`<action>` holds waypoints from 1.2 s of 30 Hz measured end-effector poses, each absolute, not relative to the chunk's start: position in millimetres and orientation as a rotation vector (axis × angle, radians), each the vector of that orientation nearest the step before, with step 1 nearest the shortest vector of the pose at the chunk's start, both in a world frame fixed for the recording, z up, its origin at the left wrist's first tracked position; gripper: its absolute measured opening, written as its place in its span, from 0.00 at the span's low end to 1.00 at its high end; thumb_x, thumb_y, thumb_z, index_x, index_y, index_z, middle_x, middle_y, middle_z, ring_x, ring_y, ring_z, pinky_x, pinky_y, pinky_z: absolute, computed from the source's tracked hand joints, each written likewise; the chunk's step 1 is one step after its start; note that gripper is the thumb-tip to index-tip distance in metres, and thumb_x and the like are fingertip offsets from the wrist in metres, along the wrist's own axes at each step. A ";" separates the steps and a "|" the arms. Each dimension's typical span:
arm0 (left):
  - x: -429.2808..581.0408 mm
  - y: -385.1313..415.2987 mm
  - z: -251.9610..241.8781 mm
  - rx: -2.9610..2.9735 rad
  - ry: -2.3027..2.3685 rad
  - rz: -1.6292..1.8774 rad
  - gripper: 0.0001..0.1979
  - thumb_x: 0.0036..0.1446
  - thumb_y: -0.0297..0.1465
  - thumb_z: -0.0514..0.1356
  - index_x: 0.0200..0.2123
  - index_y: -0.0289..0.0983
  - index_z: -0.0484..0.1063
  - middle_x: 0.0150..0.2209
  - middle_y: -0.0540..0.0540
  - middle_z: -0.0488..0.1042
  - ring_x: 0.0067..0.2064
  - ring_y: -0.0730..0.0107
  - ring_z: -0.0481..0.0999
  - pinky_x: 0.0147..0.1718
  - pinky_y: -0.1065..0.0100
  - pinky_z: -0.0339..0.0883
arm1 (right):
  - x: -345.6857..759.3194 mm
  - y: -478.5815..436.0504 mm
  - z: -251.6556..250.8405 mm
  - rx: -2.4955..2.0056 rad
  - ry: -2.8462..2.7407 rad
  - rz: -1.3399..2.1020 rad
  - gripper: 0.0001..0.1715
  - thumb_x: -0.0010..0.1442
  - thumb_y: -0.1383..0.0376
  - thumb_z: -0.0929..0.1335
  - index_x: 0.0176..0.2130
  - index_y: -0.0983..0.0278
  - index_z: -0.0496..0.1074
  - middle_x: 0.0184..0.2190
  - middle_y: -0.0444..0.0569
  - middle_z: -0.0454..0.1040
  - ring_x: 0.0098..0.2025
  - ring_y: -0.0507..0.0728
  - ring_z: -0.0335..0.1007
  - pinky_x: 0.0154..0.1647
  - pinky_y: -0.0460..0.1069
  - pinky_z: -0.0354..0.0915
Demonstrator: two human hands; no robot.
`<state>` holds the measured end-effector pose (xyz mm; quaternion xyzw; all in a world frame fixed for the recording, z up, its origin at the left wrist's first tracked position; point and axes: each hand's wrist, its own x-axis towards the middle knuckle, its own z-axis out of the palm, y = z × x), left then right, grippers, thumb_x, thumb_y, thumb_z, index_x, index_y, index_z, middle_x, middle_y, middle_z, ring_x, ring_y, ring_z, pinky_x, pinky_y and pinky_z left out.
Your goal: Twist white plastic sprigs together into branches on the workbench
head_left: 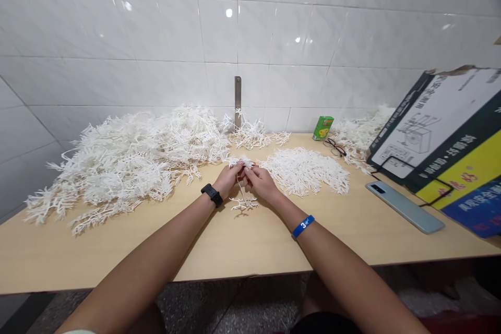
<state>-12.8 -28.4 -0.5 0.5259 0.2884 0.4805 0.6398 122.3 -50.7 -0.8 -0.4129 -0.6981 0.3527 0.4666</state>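
Observation:
Close together over the middle of the table, my left hand (228, 178) and my right hand (260, 180) are both closed on a white branching plastic sprig (245, 162). Its tips poke up above the fingers, and a thin stem runs down to a branched white piece (243, 202) hanging just over the tabletop. Fingers hide where the parts meet. A big tangled heap of white branches (156, 151) lies left of my hands. To the right is a flatter pile of small white sprigs (307, 169).
A metal strip (238, 99) stands against the tiled wall behind a small white clump (252, 133). On the right are a green box (323, 128), eyeglasses (335, 147), another white pile (362, 133), a phone (407, 207) and a large printed carton (450, 141). The table (219, 255) ends near my forearms.

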 end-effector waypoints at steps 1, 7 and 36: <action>-12.1 -28.5 -0.9 1.202 0.660 1.106 0.20 0.55 0.46 0.60 0.24 0.34 0.70 0.18 0.50 0.66 0.22 0.71 0.69 0.30 0.64 0.67 | 122.7 -50.2 -0.9 -1.033 -1.714 0.862 0.29 0.64 0.52 0.59 0.18 0.64 0.67 0.16 0.46 0.66 0.22 0.52 0.63 0.29 0.48 0.61; -12.8 -28.5 -4.7 1.311 0.734 1.134 0.24 0.56 0.50 0.58 0.22 0.34 0.68 0.18 0.48 0.68 0.25 0.71 0.71 0.37 0.65 0.68 | 125.4 -48.8 -2.1 -1.088 -1.729 0.933 0.34 0.65 0.51 0.57 0.16 0.65 0.68 0.14 0.47 0.66 0.18 0.50 0.61 0.26 0.47 0.59; -19.7 -26.1 -2.1 1.227 0.740 0.989 0.27 0.60 0.45 0.54 0.54 0.33 0.72 0.35 0.41 0.79 0.32 0.67 0.78 0.35 0.68 0.69 | 121.4 -52.5 -0.5 -1.084 -1.808 0.918 0.12 0.60 0.63 0.62 0.28 0.65 0.68 0.19 0.43 0.68 0.20 0.49 0.64 0.23 0.45 0.58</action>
